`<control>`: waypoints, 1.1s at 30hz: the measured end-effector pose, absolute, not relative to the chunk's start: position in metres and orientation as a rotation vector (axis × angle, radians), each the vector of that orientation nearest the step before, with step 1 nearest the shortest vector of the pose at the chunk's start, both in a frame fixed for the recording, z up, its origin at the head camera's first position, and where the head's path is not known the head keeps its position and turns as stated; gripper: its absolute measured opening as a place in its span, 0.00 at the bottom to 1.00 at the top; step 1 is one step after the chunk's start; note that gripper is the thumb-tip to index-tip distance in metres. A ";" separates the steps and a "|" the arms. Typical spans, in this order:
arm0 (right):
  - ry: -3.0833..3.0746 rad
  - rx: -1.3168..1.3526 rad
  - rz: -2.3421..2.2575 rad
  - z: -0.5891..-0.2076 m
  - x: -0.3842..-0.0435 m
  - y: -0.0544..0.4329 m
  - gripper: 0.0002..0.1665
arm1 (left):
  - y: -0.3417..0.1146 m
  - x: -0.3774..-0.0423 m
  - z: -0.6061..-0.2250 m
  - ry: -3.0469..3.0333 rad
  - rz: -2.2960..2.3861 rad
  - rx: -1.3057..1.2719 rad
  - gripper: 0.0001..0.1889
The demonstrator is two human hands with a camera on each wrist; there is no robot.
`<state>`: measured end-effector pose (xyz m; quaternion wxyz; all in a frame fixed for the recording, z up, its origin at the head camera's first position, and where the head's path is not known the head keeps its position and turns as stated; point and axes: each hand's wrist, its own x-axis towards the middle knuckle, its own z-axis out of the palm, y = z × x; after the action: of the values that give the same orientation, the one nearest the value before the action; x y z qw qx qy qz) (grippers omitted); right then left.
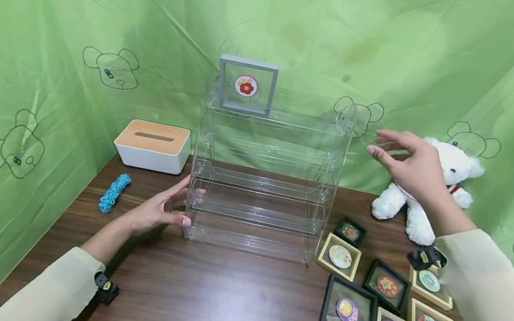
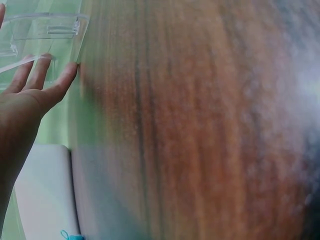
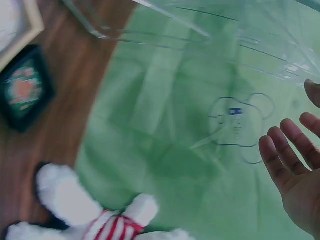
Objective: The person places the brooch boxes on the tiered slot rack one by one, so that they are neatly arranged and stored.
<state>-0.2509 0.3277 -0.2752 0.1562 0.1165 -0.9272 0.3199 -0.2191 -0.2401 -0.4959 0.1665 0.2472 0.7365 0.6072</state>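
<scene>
A clear tiered display rack (image 1: 254, 215) stands upright on the table. On its top tier, toward the left, leans a grey square frame (image 1: 243, 109) with a red flower badge inside. My left hand (image 1: 158, 212) touches the rack's left side low down, thumb by the front edge; in the left wrist view its fingers (image 2: 60, 87) reach out to the clear panel. My right hand (image 1: 416, 164) is raised in the air to the right of the rack, fingers apart and loosely bent, holding nothing. It overlaps the white plush bear (image 1: 446, 162) in the head view.
Several black and light-wood badge frames, including a large black one (image 1: 326, 307), lie front right of the rack. A tissue box (image 1: 148, 159) with a wooden lid and a blue cord bundle (image 1: 113, 194) sit at left. Green curtain (image 1: 304, 35) hangs behind the table.
</scene>
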 end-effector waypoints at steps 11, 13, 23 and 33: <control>-2.717 0.460 0.826 -0.338 -0.203 0.355 0.25 | -0.239 -0.219 -0.495 2.097 1.727 0.710 0.60; -2.729 0.481 0.836 -0.348 -0.194 0.359 0.25 | -0.239 -0.219 -0.495 2.097 1.728 0.716 0.60; -2.840 0.518 0.880 -0.396 -0.157 0.375 0.17 | -0.239 -0.218 -0.497 2.054 1.772 0.762 0.60; -2.962 0.490 0.936 -0.433 -0.124 0.385 0.13 | -0.240 -0.219 -0.499 1.988 1.809 0.796 0.61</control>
<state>-0.1244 0.3848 -0.4332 -0.0015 0.1560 -0.9418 0.2977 -0.2188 -0.2396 -0.4994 0.1685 0.2801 0.6990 0.6361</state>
